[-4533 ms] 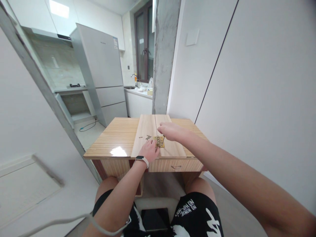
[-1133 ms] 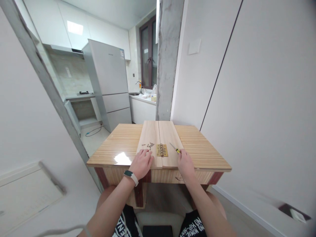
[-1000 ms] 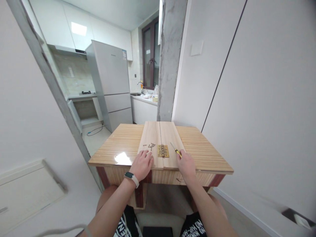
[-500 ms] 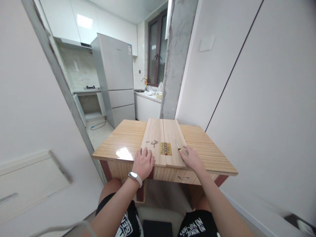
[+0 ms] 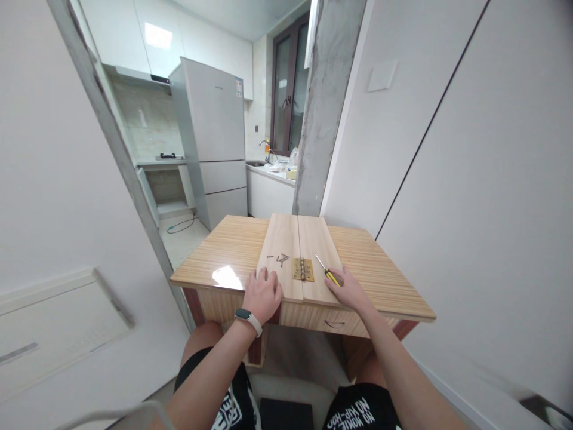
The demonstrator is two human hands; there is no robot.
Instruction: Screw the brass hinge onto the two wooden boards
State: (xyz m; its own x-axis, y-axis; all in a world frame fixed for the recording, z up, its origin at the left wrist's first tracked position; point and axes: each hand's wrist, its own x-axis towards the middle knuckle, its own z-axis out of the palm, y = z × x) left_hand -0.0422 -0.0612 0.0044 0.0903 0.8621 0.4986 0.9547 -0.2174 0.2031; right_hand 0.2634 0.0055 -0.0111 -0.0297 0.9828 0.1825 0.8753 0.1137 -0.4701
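Two pale wooden boards (image 5: 280, 231) lie side by side on a wood-grain table, with a brass hinge (image 5: 303, 269) across their seam. My left hand (image 5: 263, 294) rests with its fingers stretched over the near edge of the left board, holding nothing. Several screws (image 5: 283, 258) lie in a small pile beyond its fingertips, left of the hinge. Over the right board, my right hand (image 5: 348, 288) has its fingers closed at the handle of a yellow-and-black screwdriver (image 5: 332, 276). The screwdriver's shaft points away and to the left; part of the grip is hidden by the hand.
The table (image 5: 210, 257) has a drawer with a handle (image 5: 334, 324) below its near edge. My legs are under it. A wall (image 5: 447, 179) stands close on the right. Beyond the table are a grey fridge (image 5: 224, 125) and a kitchen sink (image 5: 256, 163).
More of the screwdriver's handle shows now, and my fingers have closed at it. My left hand stays on the left board. The whole view has shifted slightly.
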